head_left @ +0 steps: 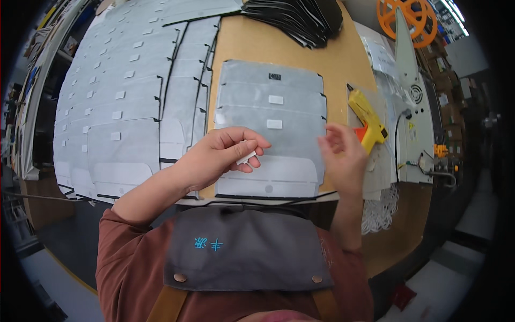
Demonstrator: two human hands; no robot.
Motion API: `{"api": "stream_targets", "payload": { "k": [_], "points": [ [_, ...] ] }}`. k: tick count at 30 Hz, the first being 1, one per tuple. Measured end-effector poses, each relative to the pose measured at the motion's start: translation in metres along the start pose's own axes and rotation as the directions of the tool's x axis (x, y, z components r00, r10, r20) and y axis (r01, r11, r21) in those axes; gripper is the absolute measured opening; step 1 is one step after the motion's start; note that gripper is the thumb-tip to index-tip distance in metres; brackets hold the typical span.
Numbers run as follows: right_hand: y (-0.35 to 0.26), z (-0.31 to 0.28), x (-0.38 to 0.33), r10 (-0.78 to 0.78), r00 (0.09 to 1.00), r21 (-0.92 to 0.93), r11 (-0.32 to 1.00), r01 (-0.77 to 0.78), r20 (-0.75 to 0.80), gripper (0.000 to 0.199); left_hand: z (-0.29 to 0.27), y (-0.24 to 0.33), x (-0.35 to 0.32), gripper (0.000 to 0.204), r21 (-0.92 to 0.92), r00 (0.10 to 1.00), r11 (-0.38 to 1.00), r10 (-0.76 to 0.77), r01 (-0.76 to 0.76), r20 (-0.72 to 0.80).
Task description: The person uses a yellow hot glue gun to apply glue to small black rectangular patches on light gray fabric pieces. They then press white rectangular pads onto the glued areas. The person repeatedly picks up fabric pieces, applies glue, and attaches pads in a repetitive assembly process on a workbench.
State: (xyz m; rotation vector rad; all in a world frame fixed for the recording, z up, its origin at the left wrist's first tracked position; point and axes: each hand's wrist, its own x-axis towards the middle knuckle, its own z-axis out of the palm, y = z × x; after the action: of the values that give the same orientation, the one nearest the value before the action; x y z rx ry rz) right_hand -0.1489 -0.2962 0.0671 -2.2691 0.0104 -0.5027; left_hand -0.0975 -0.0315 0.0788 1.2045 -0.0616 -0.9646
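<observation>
My left hand (228,150) is closed, with a small white rectangular pad (247,157) between thumb and fingers. Below it lies a grey flat panel (241,118) with black edge tabs and a paler curved strip along its near end. Two white pads, a farther one (276,100) and a nearer one (274,124), sit on the panel's middle, in line with a small dark printed patch (274,77). Over the panel's right edge hovers my right hand (343,155), slightly blurred, its fingers loosely bent and apart with nothing visible in them. Close beside it rests a yellow glue gun (367,115).
Overlapping grey panels (139,102) with white pads cover the left of the table (236,40). A stack of black sheets (295,19) lies at the back. On the right stand a pale machine (416,123) and an orange reel (407,21); white cord (380,212) hangs below.
</observation>
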Motion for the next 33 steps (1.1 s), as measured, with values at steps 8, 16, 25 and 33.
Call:
{"api": "stream_targets", "payload": {
  "k": [8,16,25,33],
  "points": [
    [-0.018,0.027,0.000,-0.103,0.974,0.149,0.986,0.074,0.201,0.018,-0.017,-0.006,-0.010,0.022,0.211,0.989,0.977,0.051,-0.021,-0.142],
    [-0.005,0.035,-0.005,-0.079,0.967,0.160,0.986,0.040,0.241,0.014,-0.054,-0.022,-0.021,0.016,0.952,0.789,0.305,0.574,0.039,-0.216],
    [-0.003,0.047,-0.003,-0.193,0.931,0.110,0.980,0.167,0.309,0.018,-0.055,-0.023,0.028,0.019,0.993,0.824,-0.006,0.559,0.118,-0.095],
    [-0.011,0.059,0.006,0.182,0.592,0.446,0.496,-0.745,0.785,0.022,-0.022,0.006,0.013,0.014,0.762,0.406,-0.501,0.647,-0.411,0.645]
  ]
}}
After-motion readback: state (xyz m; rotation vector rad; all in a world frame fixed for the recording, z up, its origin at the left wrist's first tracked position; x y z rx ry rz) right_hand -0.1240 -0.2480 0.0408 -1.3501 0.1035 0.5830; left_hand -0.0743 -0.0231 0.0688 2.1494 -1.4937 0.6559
